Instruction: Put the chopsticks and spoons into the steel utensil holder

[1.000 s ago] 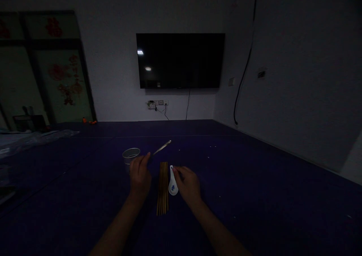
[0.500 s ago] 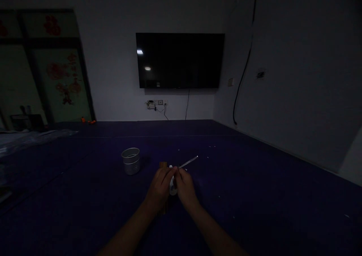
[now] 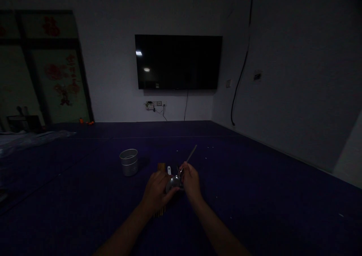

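A shiny metal ladle (image 3: 174, 182) is between my hands, its round bowl toward me and its long handle slanting up and right. My left hand (image 3: 156, 188) grips the rim of the bowl, with the thumb along the lower side. My right hand (image 3: 191, 180) is closed round the handle near the bowl. Partly beneath my left hand lies a bundle of brown chopsticks (image 3: 161, 167). Just beyond the bowl, the end of a white handle (image 3: 169, 170) shows; the rest of it is hidden. A grey metal cup (image 3: 129, 164) stands upright to the left of my hands.
The purple surface (image 3: 254, 195) spreads all around, with small white scraps (image 3: 208, 147) on it. Clear plastic sheeting (image 3: 36, 138) lies at the left. At the back, a television (image 3: 178, 62) hangs on the wall above sockets and cables.
The ladle has turned so its shiny bowl now shows and its handle points more steeply up. My right hand has moved slightly right, and my left thumb has come down along the bowl.
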Tool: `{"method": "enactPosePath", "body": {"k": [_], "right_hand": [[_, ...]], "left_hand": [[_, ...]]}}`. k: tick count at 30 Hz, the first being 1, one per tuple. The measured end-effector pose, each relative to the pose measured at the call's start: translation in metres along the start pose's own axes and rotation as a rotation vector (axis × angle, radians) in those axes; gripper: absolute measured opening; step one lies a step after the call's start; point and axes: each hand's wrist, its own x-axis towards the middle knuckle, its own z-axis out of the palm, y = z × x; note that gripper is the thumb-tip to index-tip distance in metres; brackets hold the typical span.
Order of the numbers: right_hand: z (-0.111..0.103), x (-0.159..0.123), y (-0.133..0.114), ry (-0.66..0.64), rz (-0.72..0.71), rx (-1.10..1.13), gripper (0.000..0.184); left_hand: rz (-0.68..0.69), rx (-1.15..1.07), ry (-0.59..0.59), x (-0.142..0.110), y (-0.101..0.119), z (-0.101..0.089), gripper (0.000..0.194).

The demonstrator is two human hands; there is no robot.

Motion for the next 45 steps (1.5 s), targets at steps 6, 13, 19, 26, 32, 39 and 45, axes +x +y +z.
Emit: {"method": "enactPosePath", "body": {"k": [6, 13, 19, 26, 32, 39, 45], "right_hand": [[0.002, -0.003, -0.001, -0.051, -0.009, -0.012, 0.051], [0.006, -0.006, 0.006, -0.115, -0.051, -0.105, 0.042], [0.001, -0.003, 0.009, -0.094, -0.081, -0.18, 0.035], [-0.032, 0.016, 0.005, -0.023, -0.033, -0.555, 0.025], [-0.043, 0.022, 0.012, -0.099, 0.077, -0.865, 0.026], [-0.041, 0.022, 0.011, -0.185, 0.191, -1.082, 0.02], [-0.04, 0.018, 0.007, -0.212, 0.193, -1.175, 0.018]], "left_hand": [[-0.027, -0.033, 0.02, 0.001, 0.004, 0.0, 0.023], [-0.11, 0.056, 0.05, -0.002, 0.001, 0.0, 0.021], [-0.109, 0.101, 0.007, -0.001, 0.0, 0.0, 0.028], [-0.209, 0.177, 0.013, 0.0, -0.005, -0.002, 0.03], [-0.37, 0.117, 0.004, -0.005, -0.022, 0.0, 0.033], [-0.539, 0.06, -0.042, -0.01, -0.035, 0.003, 0.034], [-0.578, 0.062, -0.078, -0.009, -0.036, 0.003, 0.034]]}}
